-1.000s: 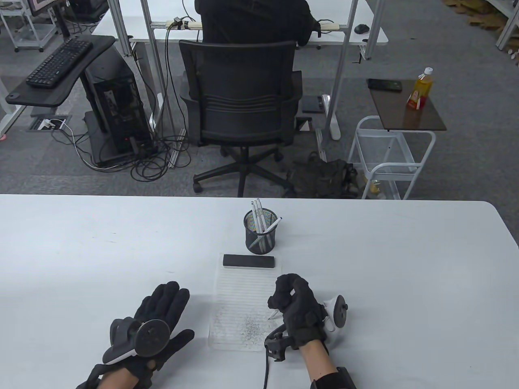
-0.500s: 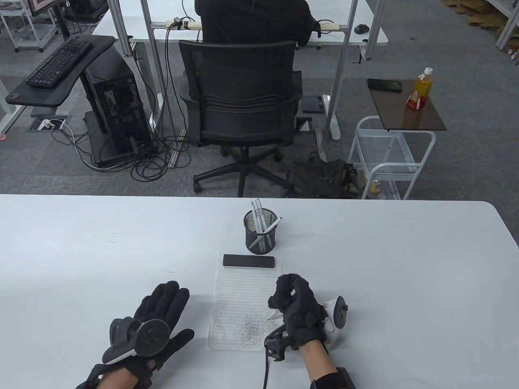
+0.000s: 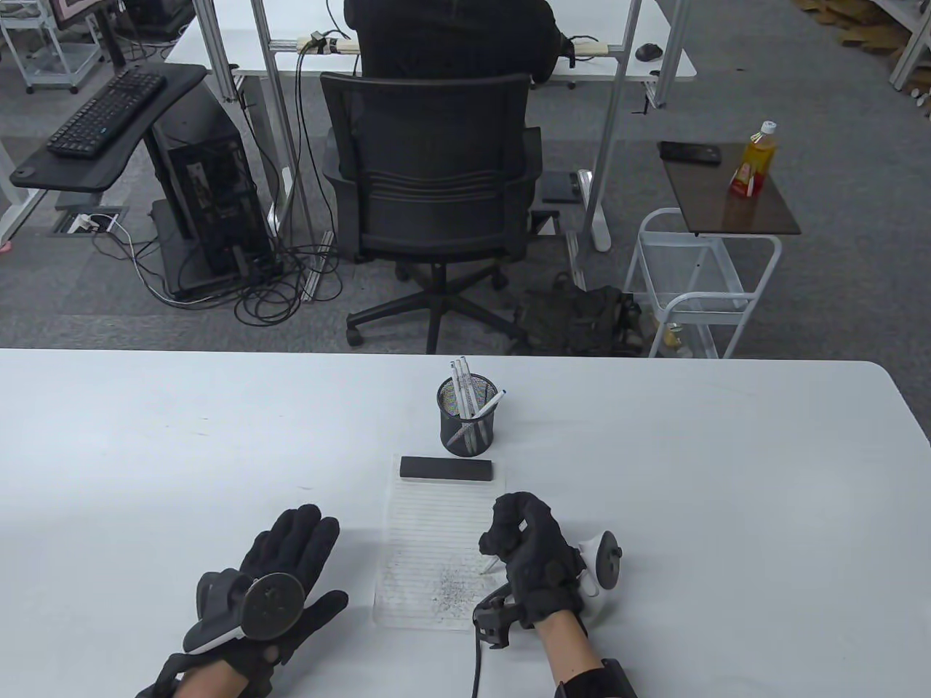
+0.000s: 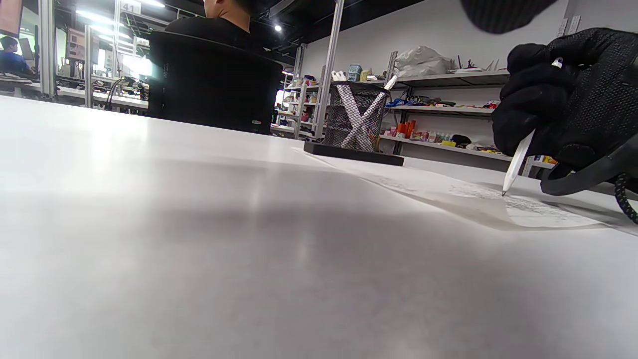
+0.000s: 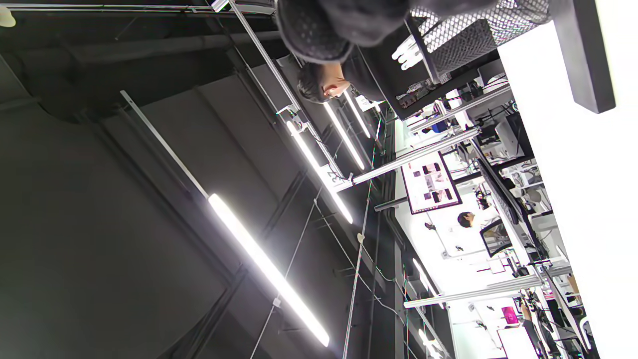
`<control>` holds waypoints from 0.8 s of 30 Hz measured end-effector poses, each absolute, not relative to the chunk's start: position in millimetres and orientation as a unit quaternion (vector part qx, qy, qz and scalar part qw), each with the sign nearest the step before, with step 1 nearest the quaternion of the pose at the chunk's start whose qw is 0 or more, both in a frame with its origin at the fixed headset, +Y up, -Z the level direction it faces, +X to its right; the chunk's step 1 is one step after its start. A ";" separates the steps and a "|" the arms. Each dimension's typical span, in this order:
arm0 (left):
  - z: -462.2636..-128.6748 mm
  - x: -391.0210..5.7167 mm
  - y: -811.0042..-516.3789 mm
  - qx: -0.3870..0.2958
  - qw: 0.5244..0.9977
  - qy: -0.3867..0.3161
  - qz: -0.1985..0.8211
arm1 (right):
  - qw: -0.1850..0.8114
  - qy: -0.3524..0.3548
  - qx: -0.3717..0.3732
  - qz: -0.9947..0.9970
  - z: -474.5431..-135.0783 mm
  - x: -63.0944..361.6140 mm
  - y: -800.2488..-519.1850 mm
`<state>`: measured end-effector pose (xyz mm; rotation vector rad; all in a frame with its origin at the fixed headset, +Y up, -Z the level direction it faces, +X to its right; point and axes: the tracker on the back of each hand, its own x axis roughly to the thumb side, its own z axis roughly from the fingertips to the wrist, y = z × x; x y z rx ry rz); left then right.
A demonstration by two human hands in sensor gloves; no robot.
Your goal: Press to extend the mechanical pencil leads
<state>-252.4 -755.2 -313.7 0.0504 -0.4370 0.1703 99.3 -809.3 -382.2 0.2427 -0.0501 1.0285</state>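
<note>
On the white counter [image 3: 727, 472], near its front edge, the black-gloved right hand [image 3: 534, 556] grips a slim white mechanical pencil [image 4: 516, 162] almost upright, tip down on the lined paper sheet [image 3: 436, 538]; the black-gloved left hand [image 3: 280, 574] lies flat, fingers spread, holding nothing.

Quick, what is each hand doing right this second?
Left hand: open, flat on the table, holding nothing.
Right hand: closed around a white mechanical pencil, tip on the paper.

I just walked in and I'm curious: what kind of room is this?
Probably a shared office or lab workspace: a seated person works at a desk behind an office chair, beside a computer tower and keyboard.
</note>
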 end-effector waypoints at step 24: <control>-314.6 -251.4 -755.2 0.023 0.973 -0.218 0.075 | 0.737 0.022 0.160 0.656 -392.4 116.8 -745.8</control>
